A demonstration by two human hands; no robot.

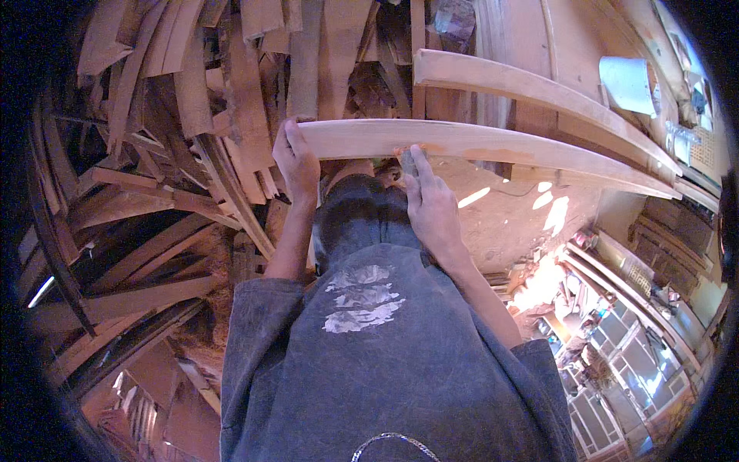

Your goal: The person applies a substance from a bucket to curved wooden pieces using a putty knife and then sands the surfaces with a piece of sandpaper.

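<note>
Left fingers grip a board — right fingers hold a grey piece at its near edge — floor open alongside.

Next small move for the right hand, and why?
Probably slide the small grey piece in the right hand rightward along the plank: it appears to rest against it, orange smears lie just to its right, and the left hand grips the plank's left end.
</note>
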